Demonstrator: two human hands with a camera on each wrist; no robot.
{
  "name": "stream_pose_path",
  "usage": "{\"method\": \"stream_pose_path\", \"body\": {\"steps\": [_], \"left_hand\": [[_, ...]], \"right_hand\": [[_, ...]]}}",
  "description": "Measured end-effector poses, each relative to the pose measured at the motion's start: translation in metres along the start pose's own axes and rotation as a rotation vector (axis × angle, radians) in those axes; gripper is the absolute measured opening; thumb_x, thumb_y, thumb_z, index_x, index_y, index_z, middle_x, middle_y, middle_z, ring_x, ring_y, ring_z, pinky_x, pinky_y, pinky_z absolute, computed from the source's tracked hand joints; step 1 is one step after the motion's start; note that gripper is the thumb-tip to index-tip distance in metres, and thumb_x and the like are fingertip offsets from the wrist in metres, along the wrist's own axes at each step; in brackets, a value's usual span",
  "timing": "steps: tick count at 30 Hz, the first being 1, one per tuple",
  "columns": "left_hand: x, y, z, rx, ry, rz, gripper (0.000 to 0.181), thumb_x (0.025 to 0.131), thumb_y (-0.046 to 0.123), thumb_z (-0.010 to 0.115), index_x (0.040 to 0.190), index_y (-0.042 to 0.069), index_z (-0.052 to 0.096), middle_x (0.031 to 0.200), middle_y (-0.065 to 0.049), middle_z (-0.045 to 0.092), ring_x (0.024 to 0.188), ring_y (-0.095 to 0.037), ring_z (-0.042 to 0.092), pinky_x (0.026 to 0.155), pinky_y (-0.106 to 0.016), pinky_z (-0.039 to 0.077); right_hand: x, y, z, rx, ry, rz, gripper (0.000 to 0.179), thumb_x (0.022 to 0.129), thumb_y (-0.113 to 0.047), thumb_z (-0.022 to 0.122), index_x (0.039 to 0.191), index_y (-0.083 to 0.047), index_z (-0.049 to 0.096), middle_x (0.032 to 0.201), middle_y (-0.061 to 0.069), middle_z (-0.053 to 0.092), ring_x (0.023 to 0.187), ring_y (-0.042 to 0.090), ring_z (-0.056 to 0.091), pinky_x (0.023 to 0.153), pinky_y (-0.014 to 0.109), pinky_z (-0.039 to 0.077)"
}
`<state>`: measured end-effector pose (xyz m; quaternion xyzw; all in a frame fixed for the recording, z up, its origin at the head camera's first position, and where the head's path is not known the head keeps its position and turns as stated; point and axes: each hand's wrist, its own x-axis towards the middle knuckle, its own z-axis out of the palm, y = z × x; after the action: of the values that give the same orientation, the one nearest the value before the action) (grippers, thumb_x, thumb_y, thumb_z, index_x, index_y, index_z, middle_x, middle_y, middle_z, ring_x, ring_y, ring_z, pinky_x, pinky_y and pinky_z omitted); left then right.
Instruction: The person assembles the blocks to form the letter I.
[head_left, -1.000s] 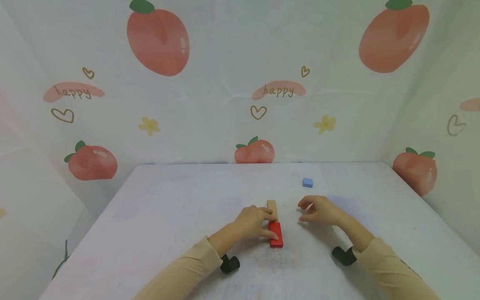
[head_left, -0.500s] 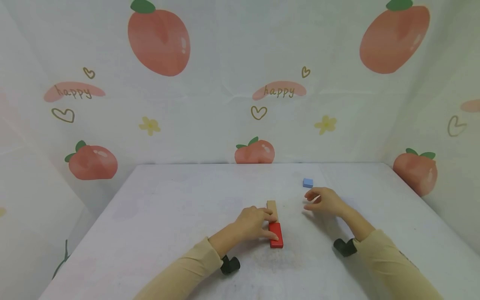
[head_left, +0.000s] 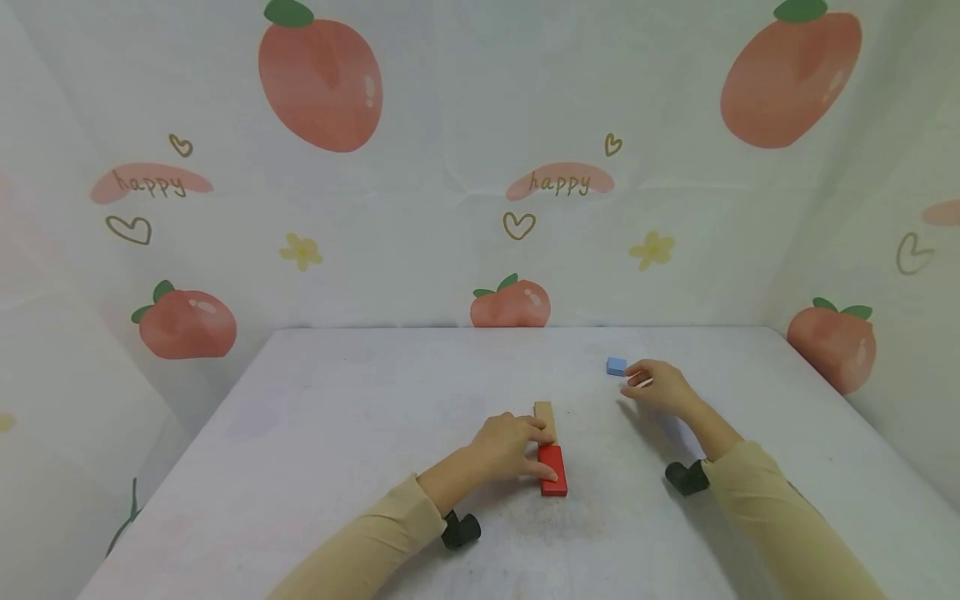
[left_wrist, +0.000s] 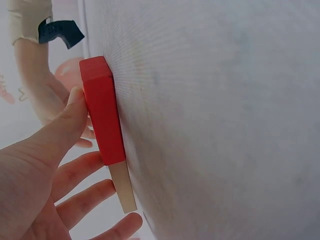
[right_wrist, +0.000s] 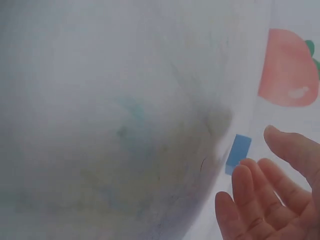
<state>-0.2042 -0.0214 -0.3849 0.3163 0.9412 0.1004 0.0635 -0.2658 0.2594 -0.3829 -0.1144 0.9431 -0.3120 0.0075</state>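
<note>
Tabletop, pale and smudged, stretches wide around three rectangular blocks; blue block sits near its back edge, just beside the right hand, fingers loosely bent; left hand, fingers spread, touches glossy red block and wooden block (standing end to end).

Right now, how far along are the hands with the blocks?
Looks done: the red block and wooden block lie end to end. In hand: the left hand touches them; the right hand is beside the blue block, not gripping it. Probably left: bringing the blue block over, since it lies apart.
</note>
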Motion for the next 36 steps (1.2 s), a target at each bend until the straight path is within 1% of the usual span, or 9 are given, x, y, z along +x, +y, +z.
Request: {"method": "stream_pose_path", "body": {"steps": [9,12,16,19,22,27,29,32,36], "left_hand": [[0.002,-0.001,0.001,-0.003,0.004,-0.003,0.054,0.076,0.051,0.07,0.123,0.027,0.062,0.133,0.003,0.057,0.116,-0.022,0.056,0.092,-0.03,0.045],[0.002,-0.001,0.002,-0.001,0.004,-0.009,0.054,0.075,0.051,0.071,0.123,0.028,0.062,0.133,0.004,0.056,0.115,-0.022,0.056,0.091,-0.03,0.045],[0.003,-0.001,0.002,-0.001,0.006,-0.011,0.055,0.075,0.052,0.071,0.123,0.028,0.062,0.133,0.004,0.057,0.115,-0.022,0.056,0.091,-0.03,0.045],[0.003,-0.001,0.002,-0.006,0.006,-0.01,0.055,0.075,0.052,0.071,0.123,0.028,0.062,0.133,0.004,0.057,0.115,-0.022,0.056,0.091,-0.03,0.045],[0.003,-0.001,0.002,-0.014,0.005,-0.01,0.055,0.075,0.051,0.071,0.123,0.028,0.062,0.133,0.004,0.056,0.114,-0.023,0.056,0.091,-0.03,0.045],[0.003,-0.001,0.002,-0.008,0.007,-0.006,0.055,0.075,0.051,0.071,0.123,0.027,0.062,0.133,0.004,0.057,0.115,-0.022,0.056,0.091,-0.03,0.045],[0.003,-0.001,0.002,-0.003,0.008,-0.003,0.055,0.075,0.052,0.071,0.123,0.027,0.062,0.133,0.004,0.057,0.116,-0.022,0.056,0.091,-0.029,0.045],[0.002,-0.001,0.002,-0.003,0.005,-0.002,0.055,0.075,0.051,0.071,0.123,0.027,0.062,0.133,0.003,0.057,0.116,-0.021,0.055,0.091,-0.029,0.044],[0.002,-0.001,0.002,-0.012,-0.006,-0.004,0.054,0.076,0.05,0.07,0.124,0.027,0.062,0.133,0.003,0.056,0.117,-0.021,0.055,0.093,-0.03,0.044]], "right_hand": [[0.009,0.005,-0.003,0.046,-0.01,0.131,0.044,0.087,-0.016,0.062,0.119,0.011,0.052,0.11,0.03,0.062,0.101,0.04,0.058,0.081,0.042,0.049],[0.01,0.005,-0.004,0.071,-0.005,0.161,0.046,0.087,-0.016,0.062,0.121,0.012,0.051,0.111,0.03,0.061,0.099,0.038,0.059,0.077,0.035,0.049],[0.013,0.006,-0.004,0.092,0.001,0.187,0.047,0.086,-0.015,0.063,0.122,0.013,0.049,0.11,0.03,0.061,0.095,0.034,0.06,0.07,0.024,0.045],[0.016,0.007,-0.004,0.104,-0.006,0.196,0.049,0.086,-0.015,0.063,0.124,0.013,0.047,0.11,0.03,0.06,0.093,0.031,0.059,0.067,0.021,0.043],[0.019,0.009,-0.003,0.107,-0.015,0.213,0.051,0.086,-0.015,0.062,0.126,0.012,0.046,0.112,0.029,0.059,0.093,0.029,0.058,0.069,0.023,0.043],[0.023,0.012,-0.001,0.107,-0.017,0.227,0.05,0.087,-0.015,0.061,0.127,0.01,0.046,0.115,0.03,0.057,0.098,0.035,0.057,0.077,0.032,0.047],[0.024,0.012,0.0,0.107,-0.018,0.231,0.05,0.087,-0.016,0.06,0.128,0.01,0.046,0.116,0.03,0.056,0.099,0.035,0.057,0.077,0.033,0.047],[0.026,0.012,0.0,0.117,-0.011,0.242,0.05,0.088,-0.016,0.06,0.128,0.01,0.046,0.116,0.029,0.057,0.094,0.028,0.058,0.073,0.027,0.046],[0.027,0.013,0.001,0.134,0.001,0.257,0.05,0.087,-0.014,0.061,0.128,0.01,0.046,0.113,0.028,0.058,0.078,0.012,0.058,0.065,0.02,0.043]]}}
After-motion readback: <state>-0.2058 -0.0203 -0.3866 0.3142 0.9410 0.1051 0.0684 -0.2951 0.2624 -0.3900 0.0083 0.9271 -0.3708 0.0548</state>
